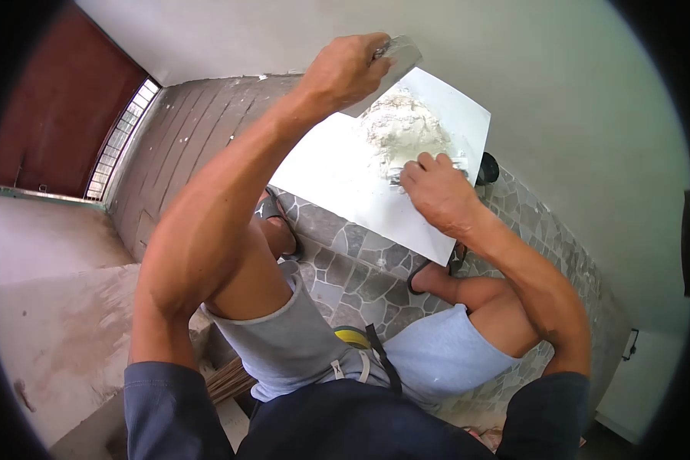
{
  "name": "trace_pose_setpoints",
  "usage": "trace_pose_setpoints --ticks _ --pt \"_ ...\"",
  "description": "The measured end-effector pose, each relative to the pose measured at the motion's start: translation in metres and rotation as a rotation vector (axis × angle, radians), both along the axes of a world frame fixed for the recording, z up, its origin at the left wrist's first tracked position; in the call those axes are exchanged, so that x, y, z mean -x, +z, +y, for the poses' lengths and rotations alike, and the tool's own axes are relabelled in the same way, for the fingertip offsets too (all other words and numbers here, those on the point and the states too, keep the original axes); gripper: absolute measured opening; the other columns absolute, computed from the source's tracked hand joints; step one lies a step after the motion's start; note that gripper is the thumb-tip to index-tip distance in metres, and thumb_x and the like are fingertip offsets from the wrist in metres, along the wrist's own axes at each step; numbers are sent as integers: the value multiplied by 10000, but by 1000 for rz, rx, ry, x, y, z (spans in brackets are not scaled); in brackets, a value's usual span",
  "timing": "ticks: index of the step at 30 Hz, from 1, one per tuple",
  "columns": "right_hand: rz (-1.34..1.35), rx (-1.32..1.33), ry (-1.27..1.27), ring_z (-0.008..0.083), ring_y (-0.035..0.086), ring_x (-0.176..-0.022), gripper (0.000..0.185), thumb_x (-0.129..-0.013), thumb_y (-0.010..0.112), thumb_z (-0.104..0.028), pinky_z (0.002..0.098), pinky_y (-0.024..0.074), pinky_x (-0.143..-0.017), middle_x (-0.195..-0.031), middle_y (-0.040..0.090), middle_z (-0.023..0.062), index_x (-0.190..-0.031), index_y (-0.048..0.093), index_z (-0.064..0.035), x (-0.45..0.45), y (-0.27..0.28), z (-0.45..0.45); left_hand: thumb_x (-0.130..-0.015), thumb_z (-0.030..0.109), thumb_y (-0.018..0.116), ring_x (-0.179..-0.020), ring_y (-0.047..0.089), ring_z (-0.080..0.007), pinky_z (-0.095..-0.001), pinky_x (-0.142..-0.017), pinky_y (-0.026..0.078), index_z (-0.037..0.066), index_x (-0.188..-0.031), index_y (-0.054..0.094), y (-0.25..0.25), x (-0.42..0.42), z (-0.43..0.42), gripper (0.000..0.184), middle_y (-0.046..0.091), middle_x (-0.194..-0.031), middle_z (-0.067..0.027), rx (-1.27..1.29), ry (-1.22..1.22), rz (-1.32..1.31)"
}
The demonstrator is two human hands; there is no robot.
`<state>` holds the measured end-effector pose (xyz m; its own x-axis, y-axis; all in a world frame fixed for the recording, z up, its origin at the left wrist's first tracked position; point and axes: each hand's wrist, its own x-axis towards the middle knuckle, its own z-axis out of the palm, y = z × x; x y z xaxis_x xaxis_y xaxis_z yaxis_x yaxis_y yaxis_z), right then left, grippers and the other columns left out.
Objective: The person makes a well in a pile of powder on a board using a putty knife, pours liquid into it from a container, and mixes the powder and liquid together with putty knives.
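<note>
A heap of white powder or putty [406, 126] lies on a white board [322, 157] in front of me. My left hand [350, 70] is closed on a broad, flat steel trowel [406, 60], its blade tilted at the heap's far left side. At the heap's near right edge, my right hand [443, 193] grips a putty knife [460, 163]. Only slivers of that tool's metal show around the fingers, and its handle is hidden by the hand.
Stone-pattern tiles [353, 280] lie under the board, between my sandalled feet. A pale wall [560, 115] rises behind it. A dark round object [487, 169] sits by the board's right edge. At left are brown planks or long tiles [188, 146] and a red door [61, 92].
</note>
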<state>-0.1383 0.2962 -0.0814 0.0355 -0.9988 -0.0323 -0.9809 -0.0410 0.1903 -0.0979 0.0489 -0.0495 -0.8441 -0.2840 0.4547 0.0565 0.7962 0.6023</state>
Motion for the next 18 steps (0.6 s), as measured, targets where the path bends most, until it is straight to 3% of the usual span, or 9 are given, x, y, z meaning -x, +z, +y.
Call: trace_pose_setpoints --ticks 7,10,14,18 --pt "47 158 5 239 584 -972 117 -815 583 -83 371 449 -838 -924 624 68 -881 673 -49 15 14 -27 -937 259 614 -627 612 -293 -425 -636 484 -12 -1075 633 -2 2 -4 305 637 -737 -209 23 15 -6" --pt "72 62 87 242 585 -987 123 -823 578 -93 379 448 -842 -937 632 69 -878 681 -53 15 -2 -31 -935 260 615 -631 606 -302 -430 -643 479 -9 -1056 632 0 1 -2 296 632 -735 -208 11 30 2" --pt "14 -56 -14 256 590 -1015 134 -829 572 -85 404 447 -863 -957 642 77 -892 687 -57 26 13 -30 -934 262 618 -644 602 -316 -434 -657 478 -6 -1053 633 1 -4 -8 294 633 -743 -205 7 49 19" --pt "79 153 -82 259 593 -1011 148 -836 572 -50 398 459 -857 -970 641 83 -933 683 -49 48 16 -42 -935 260 614 -656 600 -336 -443 -662 476 -4 -1050 635 -1 -2 -14 289 636 -755 -212 22 50 52"
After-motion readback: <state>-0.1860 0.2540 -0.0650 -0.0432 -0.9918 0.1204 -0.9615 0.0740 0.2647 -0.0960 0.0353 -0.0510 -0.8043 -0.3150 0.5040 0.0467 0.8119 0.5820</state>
